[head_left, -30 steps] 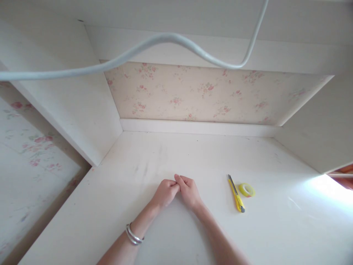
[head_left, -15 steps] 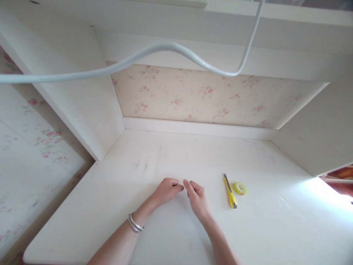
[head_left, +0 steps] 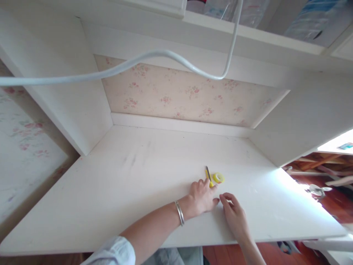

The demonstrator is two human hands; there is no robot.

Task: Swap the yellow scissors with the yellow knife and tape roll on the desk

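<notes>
My left hand (head_left: 203, 196), a silver bracelet (head_left: 179, 213) at its wrist, reaches across the white desk. Its fingers are spread at the lower end of a yellow box cutter (head_left: 209, 177) and partly cover it; whether they touch it I cannot tell. Just right of the cutter lies a roll of yellow tape (head_left: 218, 178). My right hand (head_left: 235, 214) is closer to the desk's front edge, thumb and index finger pinched together near my left thumb. Anything between those fingertips is too small to make out.
White side panels (head_left: 309, 114) bound the desk (head_left: 132, 191) left and right. A white cable (head_left: 154, 54) runs across the upper view in front of the shelf. Plastic-wrapped items (head_left: 317, 18) sit in the upper cupboard. Cluttered floor (head_left: 331, 191) shows at the right.
Both hands have moved right, from near the desk's middle to beside the cutter and tape. The left hand's fingers have opened out. The view has swung right.
</notes>
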